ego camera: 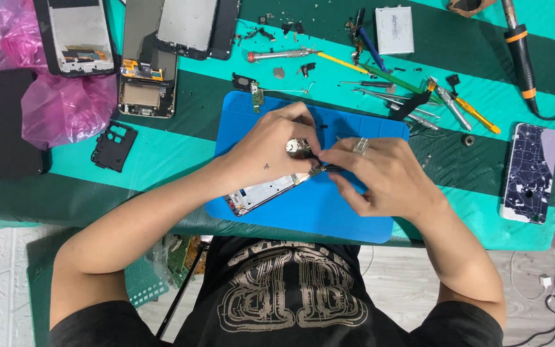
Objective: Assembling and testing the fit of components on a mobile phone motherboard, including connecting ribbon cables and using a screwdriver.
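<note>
A stripped phone frame (261,193) lies tilted on the blue work mat (303,209). My left hand (271,144) rests on its upper end and pinches a small silver part (298,148) between thumb and fingers. My right hand (374,173), with a ring on one finger, meets it from the right and holds a thin dark tool tip (324,168) against the frame's top edge. Both hands hide the spot where they touch the frame.
Several opened phones (155,51) and a black phone (11,122) lie far left beside pink plastic (65,109). Screwdrivers and tweezers (412,96) are scattered behind the mat. A soldering iron (521,58) and a cracked phone (529,172) sit right. A black cover piece (114,146) lies left.
</note>
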